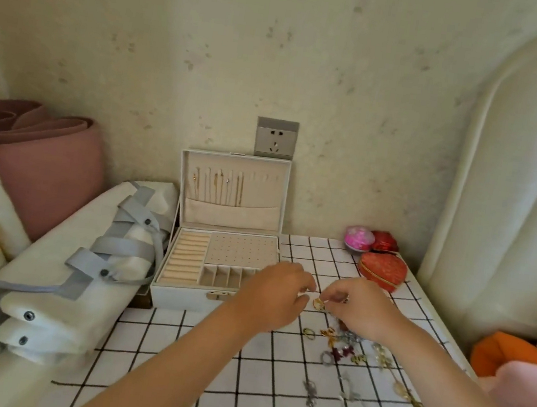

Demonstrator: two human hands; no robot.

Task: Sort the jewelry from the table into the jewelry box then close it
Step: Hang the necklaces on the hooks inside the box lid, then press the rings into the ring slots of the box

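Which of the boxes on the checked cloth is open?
The white jewelry box at the left, lid upright against the wall. The red heart-shaped box, the pink round case and the small red case are shut.

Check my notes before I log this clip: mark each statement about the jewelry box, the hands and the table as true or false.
1. The jewelry box lid stands open. True.
2. Both hands are inside the box. False: the left hand and right hand meet over the checked cloth, holding a small gold piece between them.
3. Loose jewelry lies on the cloth under the right hand. True.
4. The red heart-shaped case sits left of the box. False: right of it.
5. Necklaces hang inside the lid. True.
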